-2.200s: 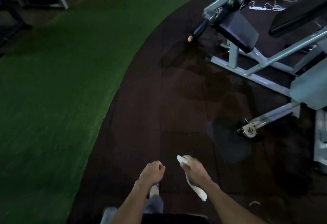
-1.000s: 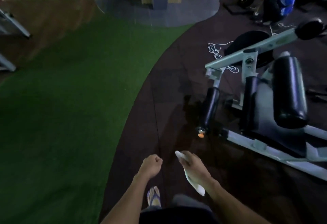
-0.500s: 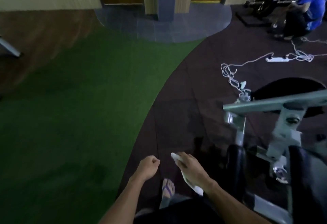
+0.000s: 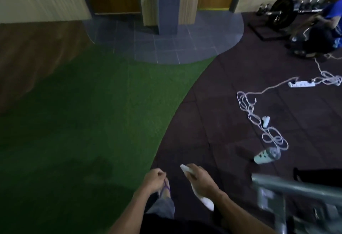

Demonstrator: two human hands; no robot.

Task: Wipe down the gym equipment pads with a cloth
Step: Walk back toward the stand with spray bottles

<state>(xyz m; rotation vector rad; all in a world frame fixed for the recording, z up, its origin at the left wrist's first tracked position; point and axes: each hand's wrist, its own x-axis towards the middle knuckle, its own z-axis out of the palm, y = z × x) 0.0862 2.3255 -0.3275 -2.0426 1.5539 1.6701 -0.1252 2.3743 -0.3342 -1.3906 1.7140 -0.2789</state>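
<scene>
Low in the view, above the seam where green turf [image 4: 77,122] meets dark rubber floor [image 4: 218,108], the left hand [image 4: 154,179] is curled into an empty fist over a sandalled foot [image 4: 165,189]. Just right of it, the right hand [image 4: 200,179] grips a rolled white cloth [image 4: 206,201] whose 2 ends poke out of the fist. Farther right lie a tangled white cable [image 4: 259,121] and power strip [image 4: 301,84], with the blurred grey machine frame [image 4: 296,187] at the lower right corner.
</scene>
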